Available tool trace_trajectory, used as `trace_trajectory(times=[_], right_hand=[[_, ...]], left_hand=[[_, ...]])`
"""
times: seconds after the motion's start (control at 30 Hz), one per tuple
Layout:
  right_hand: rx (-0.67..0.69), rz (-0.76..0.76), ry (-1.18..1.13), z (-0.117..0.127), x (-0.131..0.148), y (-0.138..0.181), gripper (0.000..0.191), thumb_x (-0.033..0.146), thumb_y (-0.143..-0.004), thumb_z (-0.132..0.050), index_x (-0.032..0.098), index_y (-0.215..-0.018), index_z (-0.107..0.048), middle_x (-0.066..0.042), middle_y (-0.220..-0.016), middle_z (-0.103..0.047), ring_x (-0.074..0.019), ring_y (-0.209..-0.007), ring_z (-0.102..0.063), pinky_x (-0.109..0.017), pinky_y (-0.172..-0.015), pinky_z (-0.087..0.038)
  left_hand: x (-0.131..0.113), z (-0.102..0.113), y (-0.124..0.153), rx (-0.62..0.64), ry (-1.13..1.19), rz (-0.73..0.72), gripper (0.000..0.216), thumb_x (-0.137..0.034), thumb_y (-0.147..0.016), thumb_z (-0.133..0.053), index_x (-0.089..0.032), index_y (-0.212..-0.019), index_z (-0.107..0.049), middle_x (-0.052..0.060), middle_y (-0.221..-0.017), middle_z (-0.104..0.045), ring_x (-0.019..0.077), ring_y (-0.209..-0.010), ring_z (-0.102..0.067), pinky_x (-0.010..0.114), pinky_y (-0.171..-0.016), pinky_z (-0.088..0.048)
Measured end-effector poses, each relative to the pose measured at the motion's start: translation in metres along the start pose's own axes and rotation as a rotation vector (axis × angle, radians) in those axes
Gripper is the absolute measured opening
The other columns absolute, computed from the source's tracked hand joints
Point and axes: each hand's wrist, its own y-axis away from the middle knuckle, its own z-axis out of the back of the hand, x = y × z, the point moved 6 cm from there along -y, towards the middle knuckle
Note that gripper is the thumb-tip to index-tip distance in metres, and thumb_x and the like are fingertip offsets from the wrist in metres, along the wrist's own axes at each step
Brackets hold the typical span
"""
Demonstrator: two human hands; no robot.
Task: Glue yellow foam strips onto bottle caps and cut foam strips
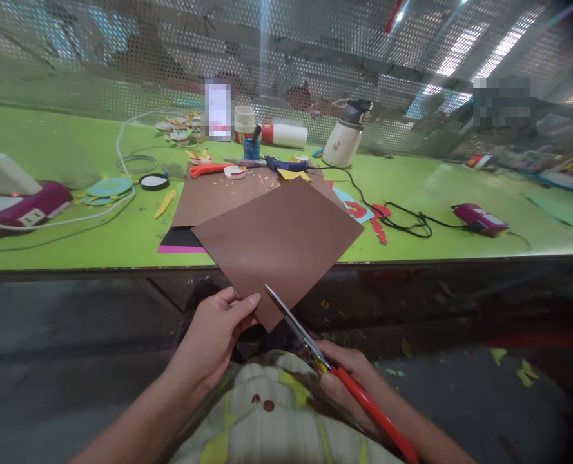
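Note:
My left hand (218, 328) pinches the near edge of a brown paper sheet (281, 241) held up over my lap in front of the green table (49, 238). My right hand (347, 380) is closed round the red handles of a pair of scissors (315, 351). The steel blades point up and left, and their tips meet the sheet's lower corner.
More brown and black sheets (209, 200) lie on the table behind, with orange-handled scissors (209, 169), a tape roll (234, 172), paper circles (109, 188), a white flask (347, 135), a black cable (402, 219) and purple devices (22, 206) left and right. Paper scraps litter the floor.

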Motion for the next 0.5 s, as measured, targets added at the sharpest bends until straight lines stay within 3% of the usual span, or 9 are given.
trace_trajectory(times=[0.37,0.5], right_hand=[[-0.015,-0.02,-0.058,-0.0013,-0.0049,0.0012,0.053,0.063,-0.091,-0.047,0.015,-0.101,-0.066,-0.001,-0.073,-0.051,-0.0125,-0.062,-0.038,-0.024,-0.056,-0.032],[-0.046,-0.01,-0.059,-0.002,-0.0085,0.0029,0.048,0.057,-0.092,-0.05,0.014,-0.105,-0.066,0.001,-0.07,-0.047,-0.0115,-0.06,-0.035,-0.024,-0.054,-0.029]], left_hand=[[-0.0003,0.0013,0.0007,-0.04,0.03,0.03,0.036,-0.024,-0.057,-0.088,-0.01,-0.088,-0.076,0.009,-0.087,-0.079,0.0152,-0.07,-0.07,0.023,-0.066,-0.057],[-0.0005,0.0009,0.0008,-0.048,0.029,0.038,0.035,-0.023,-0.057,-0.089,-0.01,-0.086,-0.077,0.009,-0.083,-0.078,0.0137,-0.066,-0.068,0.021,-0.063,-0.057]])
